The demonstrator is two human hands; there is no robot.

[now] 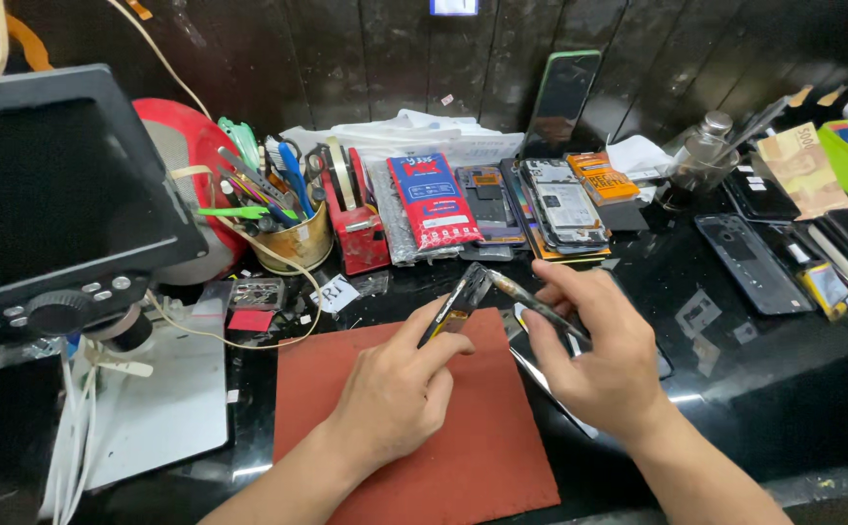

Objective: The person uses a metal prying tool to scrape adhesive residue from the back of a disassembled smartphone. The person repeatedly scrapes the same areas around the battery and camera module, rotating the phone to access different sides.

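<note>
Your left hand (395, 389) grips the narrow dark phone part (455, 303), slanting up-right above the red mat (424, 457); your right hand (594, 360) pinches slim metal tweezers (526, 297) at its tip.

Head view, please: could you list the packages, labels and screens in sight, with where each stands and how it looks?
Monitor: far left, dark rectangular screen, black frame.
Red and blue packet: behind the red mat, flat, rectangular.
Orange packet: right of centre, small, flat.
Phone: leaning on the back wall, green edge, dark screen.
White label: beside the tool cup, small, tilted.
</note>
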